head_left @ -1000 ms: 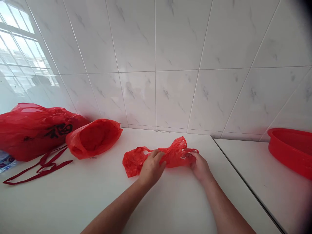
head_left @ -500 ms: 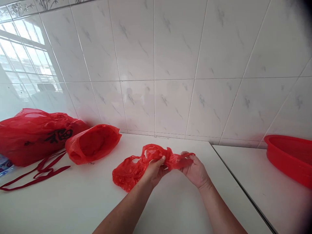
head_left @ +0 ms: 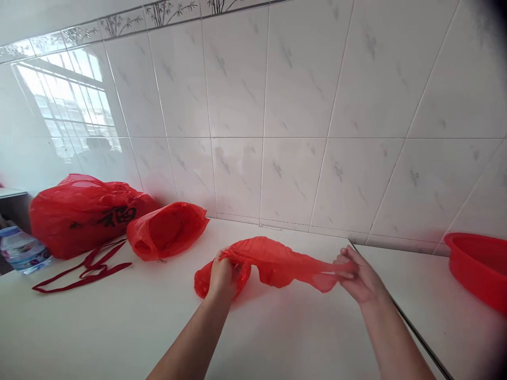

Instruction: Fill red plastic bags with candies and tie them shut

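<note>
Fingers (head_left: 356,257) gripping a red bag (head_left: 273,258) at both ends, left hand (head_left: 221,277) kinda fisted, right hand (head_left: 365,279) angled inward, out wide.

The large, bulging red plastic bag (head_left: 89,206) bears a black "福" (head_left: 125,215); other black marks (head_left: 105,219) beside it are illegible.

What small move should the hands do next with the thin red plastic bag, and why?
Perhaps the left hand should loosen the crumpled part of the thin red plastic bag while the right hand holds the other end: the bag is stretched between both hands but bunched at the left.
</note>
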`<state>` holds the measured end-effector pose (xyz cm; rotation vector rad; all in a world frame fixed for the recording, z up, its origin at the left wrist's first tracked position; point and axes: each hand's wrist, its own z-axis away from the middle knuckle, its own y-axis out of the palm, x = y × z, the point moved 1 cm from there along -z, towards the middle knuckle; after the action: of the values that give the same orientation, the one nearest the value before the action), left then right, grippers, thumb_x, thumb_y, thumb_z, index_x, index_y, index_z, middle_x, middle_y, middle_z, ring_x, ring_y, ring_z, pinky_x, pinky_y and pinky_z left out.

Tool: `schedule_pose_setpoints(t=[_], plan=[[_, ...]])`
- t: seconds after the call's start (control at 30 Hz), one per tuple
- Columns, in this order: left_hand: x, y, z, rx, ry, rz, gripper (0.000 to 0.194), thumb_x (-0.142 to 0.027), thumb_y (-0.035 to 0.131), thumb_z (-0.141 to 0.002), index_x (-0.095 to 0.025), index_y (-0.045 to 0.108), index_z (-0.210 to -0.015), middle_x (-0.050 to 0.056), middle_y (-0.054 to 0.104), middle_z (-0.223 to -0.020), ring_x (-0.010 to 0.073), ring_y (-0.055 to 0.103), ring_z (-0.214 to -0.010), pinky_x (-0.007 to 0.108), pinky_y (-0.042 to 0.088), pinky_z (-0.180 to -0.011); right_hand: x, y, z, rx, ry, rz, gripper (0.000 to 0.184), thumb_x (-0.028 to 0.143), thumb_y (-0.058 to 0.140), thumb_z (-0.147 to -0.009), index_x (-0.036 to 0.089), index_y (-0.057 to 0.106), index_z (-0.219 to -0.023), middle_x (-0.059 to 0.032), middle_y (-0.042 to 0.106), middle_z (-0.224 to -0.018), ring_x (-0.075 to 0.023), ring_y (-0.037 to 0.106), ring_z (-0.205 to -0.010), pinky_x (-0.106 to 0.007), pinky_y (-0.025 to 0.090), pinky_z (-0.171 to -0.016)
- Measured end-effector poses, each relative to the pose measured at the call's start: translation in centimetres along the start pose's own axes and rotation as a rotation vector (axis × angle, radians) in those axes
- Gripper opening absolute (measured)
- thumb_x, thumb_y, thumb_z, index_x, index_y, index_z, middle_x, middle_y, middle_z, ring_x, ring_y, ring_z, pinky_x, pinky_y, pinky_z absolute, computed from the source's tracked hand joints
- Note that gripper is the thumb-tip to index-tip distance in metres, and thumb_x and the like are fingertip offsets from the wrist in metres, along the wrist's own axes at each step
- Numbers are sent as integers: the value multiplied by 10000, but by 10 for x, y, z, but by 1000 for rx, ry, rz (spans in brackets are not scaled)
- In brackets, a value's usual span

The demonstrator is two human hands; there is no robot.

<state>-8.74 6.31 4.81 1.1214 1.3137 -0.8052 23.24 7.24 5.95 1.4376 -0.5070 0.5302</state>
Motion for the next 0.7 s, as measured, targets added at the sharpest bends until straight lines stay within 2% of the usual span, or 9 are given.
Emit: schedule_pose_setpoints(t=[0.13,0.23,0.3,0.37,0.4,0.47,0.5,0.6,0.7], plan=[[-10,-9,11,-28,102,-218,350,-96,507,-663,-239,553,-979,16,590,-883,150,583,-752,232,450,-588,33,2,16,-172,-65,161,187,204,697,-711,182,513,-687,91,328,-497,-24,275,-364,-121,232,-259],[-15,-3,26,210,240,-511,280,-132,509,-669,-252,611,-901,2,596,-809,159,548,-732,232,413,-586,50,8,30,-337,-176,350,125,188,680,-697,182,555,-705,46,437,-556,-66,433,-464,-155,363,-346],[-16,5,36,388,167,-522,113,-188,520,-705,-229,595,-779,-13,562,-698,144,513,-638,228,385,-543,48,20,48,-499,-384,650,112,224,664,-712,188,612,-805,-17,569,-733,-140,558,-672,-247,495,-535],[-14,13,45,482,39,-438,57,-244,547,-725,-206,528,-687,-32,500,-630,120,460,-566,218,352,-500,34,38,73,-622,-772,1069,207,284,643,-747,218,632,-943,-52,606,-973,-207,570,-881,-369,503,-762],[-13,16,49,506,-11,-387,110,-270,561,-733,-199,504,-672,-39,478,-618,110,441,-552,213,342,-494,22,49,86,-615,-1004,1236,228,293,613,-776,225,623,-994,-62,595,-1051,-227,559,-945,-417,468,-848],[-11,23,56,546,-70,-290,175,-310,587,-747,-187,488,-669,-44,466,-614,98,427,-551,208,342,-504,-8,68,106,-261,-1348,1468,183,251,587,-796,215,630,-970,-76,608,-1042,-241,555,-1005,-428,429,-921],[-11,25,59,563,-87,-244,193,-323,597,-754,-182,493,-674,-43,470,-613,95,429,-553,207,346,-512,-22,75,111,-55,-1372,1554,170,224,564,-809,218,635,-963,-77,619,-1033,-235,564,-1000,-414,433,-916],[-15,28,67,617,-155,-29,223,-338,608,-783,-166,508,-681,-25,510,-625,94,469,-577,214,395,-558,-51,81,105,252,-977,1706,161,233,498,-844,236,655,-879,-64,658,-888,-215,608,-844,-359,485,-755],[-24,22,67,555,-275,335,172,-322,622,-789,-165,551,-778,14,584,-750,122,558,-687,251,471,-663,-52,67,87,44,-391,1704,180,345,512,-831,255,654,-767,-37,651,-698,-204,609,-659,-314,461,-577]])
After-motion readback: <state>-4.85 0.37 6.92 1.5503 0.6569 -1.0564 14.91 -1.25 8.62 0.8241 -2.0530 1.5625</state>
